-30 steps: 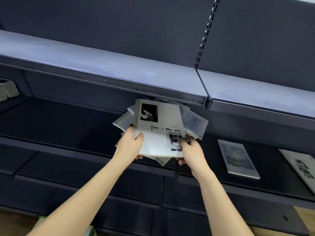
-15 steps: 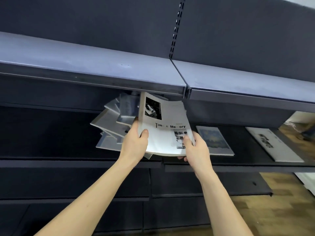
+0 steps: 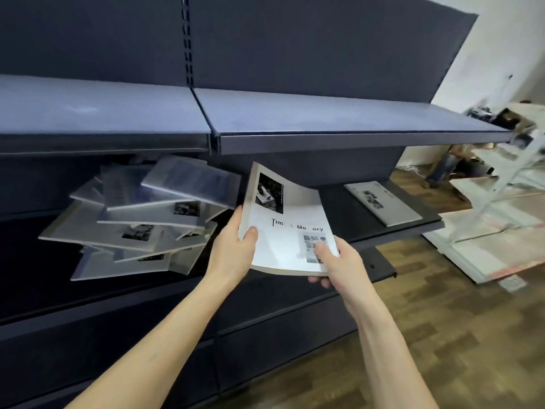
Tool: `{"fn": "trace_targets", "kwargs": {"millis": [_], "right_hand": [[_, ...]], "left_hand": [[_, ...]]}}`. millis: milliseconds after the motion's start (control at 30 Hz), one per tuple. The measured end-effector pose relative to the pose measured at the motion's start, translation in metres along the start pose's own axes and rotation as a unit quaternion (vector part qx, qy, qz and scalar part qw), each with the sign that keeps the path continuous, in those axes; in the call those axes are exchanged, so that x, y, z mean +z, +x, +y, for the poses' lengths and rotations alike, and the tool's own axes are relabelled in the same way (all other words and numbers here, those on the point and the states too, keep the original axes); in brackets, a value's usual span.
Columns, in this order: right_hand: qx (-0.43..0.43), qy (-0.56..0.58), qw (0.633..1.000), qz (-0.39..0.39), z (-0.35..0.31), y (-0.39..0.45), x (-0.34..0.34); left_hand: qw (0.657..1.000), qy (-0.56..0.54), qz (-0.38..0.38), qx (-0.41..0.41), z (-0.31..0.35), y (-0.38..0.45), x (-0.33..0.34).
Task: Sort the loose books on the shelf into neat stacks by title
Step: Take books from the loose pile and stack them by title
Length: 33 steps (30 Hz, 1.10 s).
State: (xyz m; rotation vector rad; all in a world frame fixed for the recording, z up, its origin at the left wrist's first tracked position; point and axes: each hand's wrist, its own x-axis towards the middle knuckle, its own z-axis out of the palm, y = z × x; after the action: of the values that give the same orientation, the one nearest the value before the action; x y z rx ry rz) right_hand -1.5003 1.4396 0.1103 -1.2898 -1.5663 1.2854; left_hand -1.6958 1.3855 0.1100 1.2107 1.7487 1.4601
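- A white book (image 3: 290, 231), its cover bowed, is held in the air in front of the dark shelf (image 3: 383, 228).
- The left hand (image 3: 233, 252) grips its left edge, thumb on the cover.
- The right hand (image 3: 339, 261) pinches its near right corner.
- A loose pile of books (image 3: 141, 222) lies to the left on the shelf.
- A single book (image 3: 383, 203) lies flat, far right.

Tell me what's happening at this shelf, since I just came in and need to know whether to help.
A person is sorting books. Both hands hold one white book titled "Time & Memory": the left hand grips its left edge, the right hand pinches its lower right corner. It is lifted off the shelf, bending slightly. A messy pile of loose books lies on the dark shelf to its left, and one separate book lies flat to the right.
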Motion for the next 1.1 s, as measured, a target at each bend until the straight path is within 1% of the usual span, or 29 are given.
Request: {"fn": "trace_targets", "kwargs": {"millis": [67, 200, 267, 367, 467, 567, 700, 833, 967, 1100], "right_hand": [[-0.004, 0.006, 1.0, 0.004, 0.006, -0.002, -0.023], [-0.027, 0.013, 0.998, 0.051, 0.02, -0.004, -0.069], [-0.04, -0.003, 0.996, 0.075, 0.029, -0.003, -0.093], [-0.057, -0.049, 0.994, 0.084, 0.041, 0.0, -0.127], [-0.068, -0.068, 0.992, 0.076, 0.057, 0.003, -0.158], [-0.061, -0.047, 0.995, 0.061, 0.072, 0.008, -0.181], [-0.046, 0.021, 0.998, 0.037, 0.082, 0.009, -0.198], [-0.037, 0.073, 0.996, 0.022, 0.088, 0.02, -0.21], [-0.028, 0.073, 0.997, 0.003, 0.097, 0.041, -0.224], [-0.017, 0.057, 0.998, 0.003, 0.112, 0.069, -0.243]], "left_hand": [[1.0, -0.005, -0.018, 0.008, 0.008, -0.003, 0.023], [0.999, -0.009, -0.044, 0.016, 0.023, -0.011, 0.07], [0.999, -0.01, -0.053, 0.006, 0.028, -0.014, 0.097], [0.998, -0.015, -0.063, -0.019, 0.032, -0.017, 0.132], [0.997, -0.02, -0.063, -0.033, 0.035, -0.021, 0.164], [0.998, -0.019, -0.059, -0.025, 0.039, -0.025, 0.188], [0.999, -0.033, -0.037, -0.019, 0.038, -0.029, 0.21], [0.998, -0.057, -0.011, -0.032, 0.04, -0.027, 0.228], [0.995, -0.077, 0.014, -0.054, 0.038, -0.017, 0.247], [0.995, -0.079, 0.009, -0.066, 0.031, 0.002, 0.277]]}}
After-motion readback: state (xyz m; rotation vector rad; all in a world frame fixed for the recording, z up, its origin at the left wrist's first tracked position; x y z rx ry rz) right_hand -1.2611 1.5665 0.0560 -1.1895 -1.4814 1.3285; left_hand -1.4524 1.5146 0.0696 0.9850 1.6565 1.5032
